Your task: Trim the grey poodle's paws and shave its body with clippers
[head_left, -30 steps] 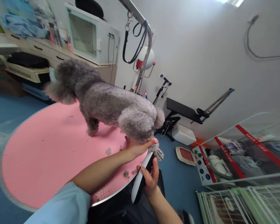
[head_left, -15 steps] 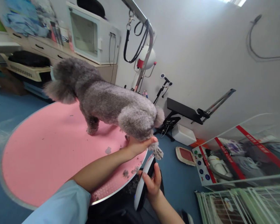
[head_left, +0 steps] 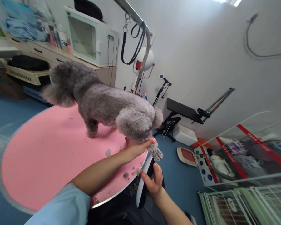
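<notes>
A grey poodle stands on a round pink grooming table, head to the left, tail to the right. My left hand is closed round its rear leg, holding the paw out past the table's edge. My right hand grips a white and black clipper just below that paw, its head pointing up toward it. Clumps of cut fur lie on the table near the edge.
A metal grooming arm with black loops rises behind the dog. A white cabinet and drawers stand at the back left. On the blue floor to the right are a black stand, a clear bin and a wire cage.
My right hand and the clipper have dropped a little and shifted right, away from the paw. My left hand keeps hold of the rear leg. The dog has barely moved.
</notes>
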Demonstrator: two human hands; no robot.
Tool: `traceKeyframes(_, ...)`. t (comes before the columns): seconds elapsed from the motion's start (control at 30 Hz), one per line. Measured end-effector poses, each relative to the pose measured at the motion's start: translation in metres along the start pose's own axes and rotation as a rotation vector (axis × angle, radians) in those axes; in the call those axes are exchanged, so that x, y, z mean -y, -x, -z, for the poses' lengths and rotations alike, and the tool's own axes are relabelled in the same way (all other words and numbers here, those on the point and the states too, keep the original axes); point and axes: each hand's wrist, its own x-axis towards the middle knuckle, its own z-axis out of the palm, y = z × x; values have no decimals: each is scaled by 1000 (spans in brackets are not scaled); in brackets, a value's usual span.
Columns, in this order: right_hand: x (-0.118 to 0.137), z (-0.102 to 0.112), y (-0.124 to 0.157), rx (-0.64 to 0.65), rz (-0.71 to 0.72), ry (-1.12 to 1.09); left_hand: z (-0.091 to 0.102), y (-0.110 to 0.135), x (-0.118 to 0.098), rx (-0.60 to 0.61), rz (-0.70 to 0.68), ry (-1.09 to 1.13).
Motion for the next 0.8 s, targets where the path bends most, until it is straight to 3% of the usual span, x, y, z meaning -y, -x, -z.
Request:
traceKeyframes(0.27, 5, 15, -14, 75, -17, -111, 2, 0, -2, -4, 0, -45)
traceKeyframes(0.47, 14, 41, 17, -67, -268, -107, 1, 0, -5, 89, 7, -41)
traceKeyframes(0.63, 3, 36, 5, -9, -169, -144, 1, 3, -7, -48, 1, -40)
traceKeyframes(0.8, -6, 36, -16, 55, -55, -182, 0, 3, -7, -50, 47, -47)
